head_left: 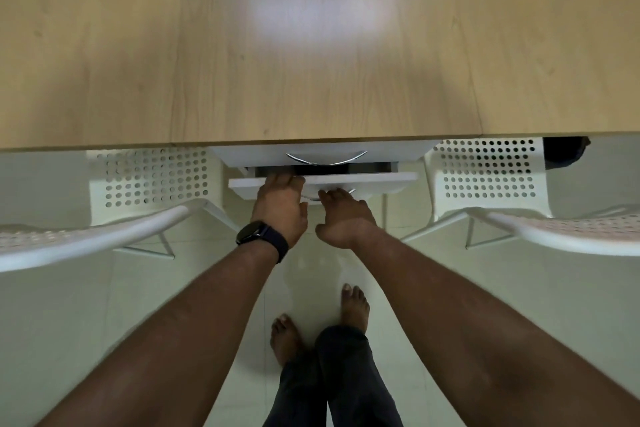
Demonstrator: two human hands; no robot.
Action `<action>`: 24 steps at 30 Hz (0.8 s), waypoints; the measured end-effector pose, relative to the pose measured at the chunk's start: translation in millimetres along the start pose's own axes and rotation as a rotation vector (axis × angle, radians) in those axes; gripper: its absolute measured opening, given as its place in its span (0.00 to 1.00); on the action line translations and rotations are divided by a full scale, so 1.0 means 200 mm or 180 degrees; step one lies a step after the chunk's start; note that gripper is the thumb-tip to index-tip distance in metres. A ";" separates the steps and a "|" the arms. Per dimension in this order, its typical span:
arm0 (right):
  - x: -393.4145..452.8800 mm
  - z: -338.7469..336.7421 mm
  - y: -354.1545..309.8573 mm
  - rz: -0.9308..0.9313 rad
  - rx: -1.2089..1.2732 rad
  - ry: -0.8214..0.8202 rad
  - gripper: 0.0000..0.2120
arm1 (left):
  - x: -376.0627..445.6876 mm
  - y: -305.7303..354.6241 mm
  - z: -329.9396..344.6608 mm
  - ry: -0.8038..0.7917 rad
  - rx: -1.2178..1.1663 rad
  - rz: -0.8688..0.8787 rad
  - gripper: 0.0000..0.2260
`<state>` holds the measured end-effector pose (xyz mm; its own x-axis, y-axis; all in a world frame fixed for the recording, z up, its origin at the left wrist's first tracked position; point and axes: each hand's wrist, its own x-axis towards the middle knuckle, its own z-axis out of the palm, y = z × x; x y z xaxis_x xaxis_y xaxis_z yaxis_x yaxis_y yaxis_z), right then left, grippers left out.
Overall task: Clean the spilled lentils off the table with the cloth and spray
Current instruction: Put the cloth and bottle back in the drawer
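No lentils, cloth or spray show in this view. The wooden table (pixel 311 80) fills the upper half, bare apart from a light reflection. Under its front edge sits a white drawer unit; the lower drawer (pixel 381 178) is pulled out a little, leaving a dark gap. My left hand (pixel 280 208), with a dark watch on the wrist, reaches over the drawer front into that gap, fingertips hidden inside. My right hand (pixel 346 218) holds the drawer's curved metal handle (pixel 311 198), its fingers curled round it.
The closed upper drawer has its own metal handle (pixel 326 158). White perforated chairs stand tucked in at the left (pixel 86 239) and right (pixel 554 232). A dark object (pixel 562 152) sits under the table's right side. My bare feet stand on pale floor tiles.
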<state>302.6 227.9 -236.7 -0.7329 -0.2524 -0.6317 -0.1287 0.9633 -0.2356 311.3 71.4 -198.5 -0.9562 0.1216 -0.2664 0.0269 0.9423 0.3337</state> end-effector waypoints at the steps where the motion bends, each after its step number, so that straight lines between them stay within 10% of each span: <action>1: -0.03 0.02 0.00 -0.0005 0.0022 -0.0025 0.40 | 0.00 0.00 0.01 -0.0002 0.0014 0.0001 0.21; 12: -0.28 -0.01 0.08 0.0191 0.0883 0.0964 0.06 | -0.15 -0.06 0.01 -0.0902 -0.0599 -0.0319 0.18; 24: 0.00 0.16 0.10 0.1604 0.1602 0.0120 0.14 | -0.32 -0.10 0.13 -0.1101 -0.0651 -0.0635 0.16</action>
<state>321.6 244.6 -265.5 -0.6459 0.2245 -0.7297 0.5492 0.8005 -0.2399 379.5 53.1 -212.7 -0.7821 0.0737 -0.6188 -0.2395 0.8812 0.4077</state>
